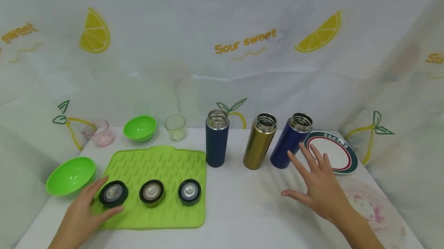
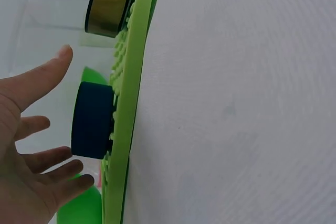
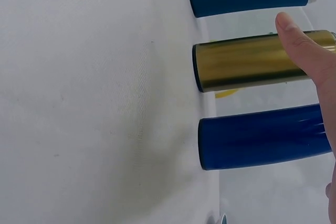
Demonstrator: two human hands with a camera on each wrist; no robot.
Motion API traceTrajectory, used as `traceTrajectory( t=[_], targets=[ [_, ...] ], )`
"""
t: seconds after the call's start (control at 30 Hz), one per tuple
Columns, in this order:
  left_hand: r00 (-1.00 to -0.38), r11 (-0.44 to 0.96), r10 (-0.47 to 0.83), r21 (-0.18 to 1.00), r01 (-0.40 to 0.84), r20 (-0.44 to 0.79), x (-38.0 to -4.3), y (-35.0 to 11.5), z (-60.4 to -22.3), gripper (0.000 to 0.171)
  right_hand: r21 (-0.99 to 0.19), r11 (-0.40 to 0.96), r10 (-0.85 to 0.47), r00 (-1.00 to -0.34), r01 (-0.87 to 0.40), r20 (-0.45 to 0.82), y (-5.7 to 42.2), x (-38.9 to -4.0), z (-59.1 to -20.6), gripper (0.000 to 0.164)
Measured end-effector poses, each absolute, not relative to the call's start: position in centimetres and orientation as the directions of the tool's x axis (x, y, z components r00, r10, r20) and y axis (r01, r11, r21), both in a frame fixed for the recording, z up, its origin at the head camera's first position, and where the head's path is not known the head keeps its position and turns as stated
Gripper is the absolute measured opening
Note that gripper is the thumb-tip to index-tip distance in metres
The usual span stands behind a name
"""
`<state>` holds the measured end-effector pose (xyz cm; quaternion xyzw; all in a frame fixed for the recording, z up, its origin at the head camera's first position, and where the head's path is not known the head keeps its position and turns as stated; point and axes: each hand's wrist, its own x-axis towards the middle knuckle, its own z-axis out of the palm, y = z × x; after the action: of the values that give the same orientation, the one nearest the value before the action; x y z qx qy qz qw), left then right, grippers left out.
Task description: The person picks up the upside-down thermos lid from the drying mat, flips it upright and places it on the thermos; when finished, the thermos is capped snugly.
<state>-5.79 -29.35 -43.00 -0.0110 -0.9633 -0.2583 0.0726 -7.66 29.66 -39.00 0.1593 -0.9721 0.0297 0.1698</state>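
Observation:
Three bottle lids lie upside down on a ribbed green mat (image 1: 156,218): a dark blue lid (image 1: 113,194) on the left, a gold-sided lid (image 1: 152,194) in the middle and another dark lid (image 1: 189,192) on the right. My left hand (image 1: 80,212) spreads its thumb and fingers around the leftmost lid, fingers straight and not gripping. Three lidless vacuum flasks stand upright: a dark blue flask (image 1: 217,145), a gold flask (image 1: 259,145) and a brighter blue flask (image 1: 287,145). Before the brighter blue one hovers my right hand (image 1: 317,191), fingers spread, holding nothing.
Behind the mat are a pink glass (image 1: 100,135), a green bowl (image 1: 140,128) and a clear glass (image 1: 175,128). A larger green bowl (image 1: 69,177) sits at the mat's left. A rimmed plate (image 1: 329,150) lies behind my right hand, with a patterned translucent disc (image 1: 371,206) nearer.

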Motion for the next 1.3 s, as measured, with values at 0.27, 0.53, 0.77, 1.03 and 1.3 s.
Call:
traceTrajectory(
  t=[0.27, 0.53, 0.77, 1.03, 1.3],
  targets=[
    [-0.997, 0.874, -0.023, 0.485, 0.018, 0.078, -5.8, -30.4, -43.3, 0.094, -0.021, 0.94, -0.311, -0.88, -0.34, 0.358, 29.0, -8.0, -39.7, 0.108],
    [-0.995, 0.87, -0.063, 0.493, -0.014, 0.082, -6.4, -30.5, -43.3, 0.09, -0.041, 0.931, -0.325, -0.873, -0.364, 0.363, 28.9, -8.3, -39.9, 0.109],
    [-0.993, 0.859, -0.079, 0.511, -0.022, 0.09, -6.8, -30.2, -43.1, 0.083, -0.067, 0.925, -0.326, -0.871, -0.375, 0.368, 28.8, -8.6, -40.0, 0.109],
    [-0.983, 0.811, -0.137, 0.583, -0.041, 0.122, -6.5, -29.5, -42.4, 0.081, -0.068, 0.919, -0.337, -0.863, -0.389, 0.377, 28.8, -8.8, -40.0, 0.11],
    [-0.954, 0.743, -0.142, 0.665, 0.073, 0.264, -6.9, -27.5, -40.3, 0.073, -0.052, 0.923, -0.331, -0.853, -0.382, 0.403, 29.3, -8.5, -39.5, 0.11]
  ],
)
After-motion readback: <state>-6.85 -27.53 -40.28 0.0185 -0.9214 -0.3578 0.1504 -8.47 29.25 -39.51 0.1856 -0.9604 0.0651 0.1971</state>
